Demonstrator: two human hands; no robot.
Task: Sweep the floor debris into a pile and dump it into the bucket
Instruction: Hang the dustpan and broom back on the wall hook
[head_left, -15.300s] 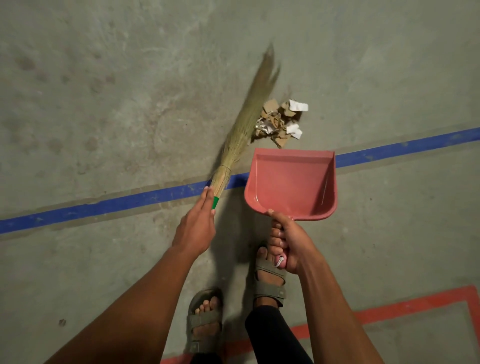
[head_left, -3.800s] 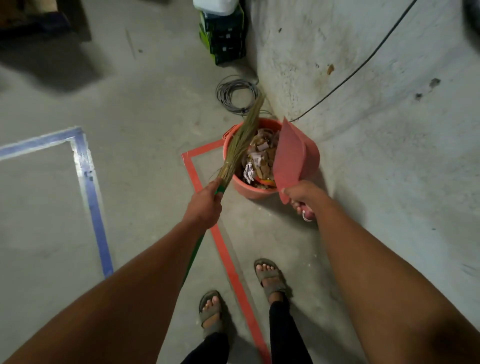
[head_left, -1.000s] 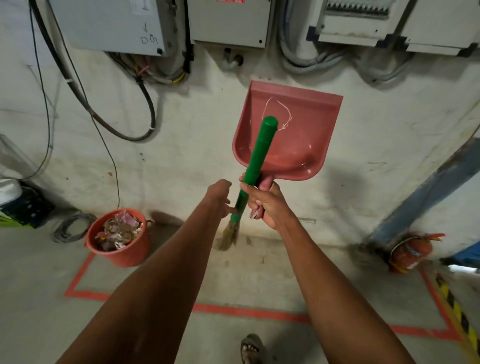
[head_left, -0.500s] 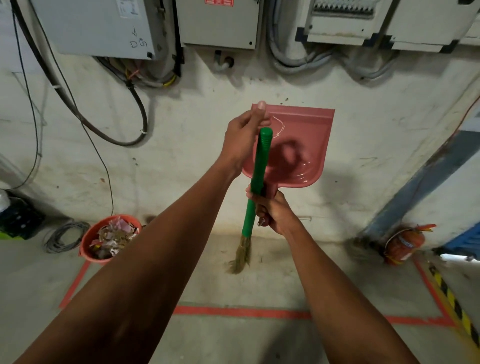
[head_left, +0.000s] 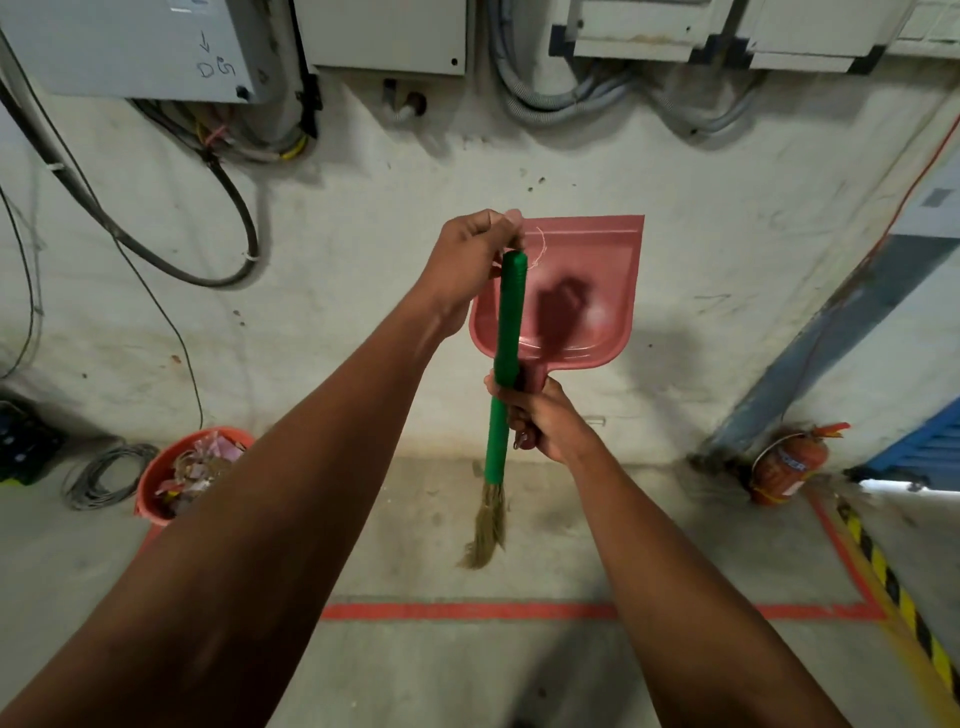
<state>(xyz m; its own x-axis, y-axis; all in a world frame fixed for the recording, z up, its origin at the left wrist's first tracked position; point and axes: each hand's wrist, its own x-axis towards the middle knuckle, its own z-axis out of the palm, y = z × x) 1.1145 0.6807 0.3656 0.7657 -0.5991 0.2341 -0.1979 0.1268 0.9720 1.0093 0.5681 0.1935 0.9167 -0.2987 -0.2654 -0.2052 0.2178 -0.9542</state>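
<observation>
I hold the broom upright before the wall, its green handle (head_left: 506, 332) vertical and the straw bristles (head_left: 485, 530) hanging down near the floor. My left hand (head_left: 470, 260) pinches the top end of the handle, where a thin white string loop shows. My right hand (head_left: 545, 421) grips the broom handle together with the handle of the pink dustpan (head_left: 587, 291), which stands upright with nothing in it. The orange bucket (head_left: 150, 488) sits on the floor at the lower left, full of paper and cardboard debris (head_left: 200, 465).
Grey electrical boxes (head_left: 130, 47) and thick cables (head_left: 228, 208) cover the wall ahead. A cable coil (head_left: 98, 480) lies left of the bucket. A red fire extinguisher (head_left: 789, 465) stands at the right. Red tape (head_left: 467, 610) and a yellow-black stripe (head_left: 904, 597) mark the floor.
My left hand has risen from the middle of the broom handle to its top end. The right hand keeps hold of broom and dustpan, now slightly lower.
</observation>
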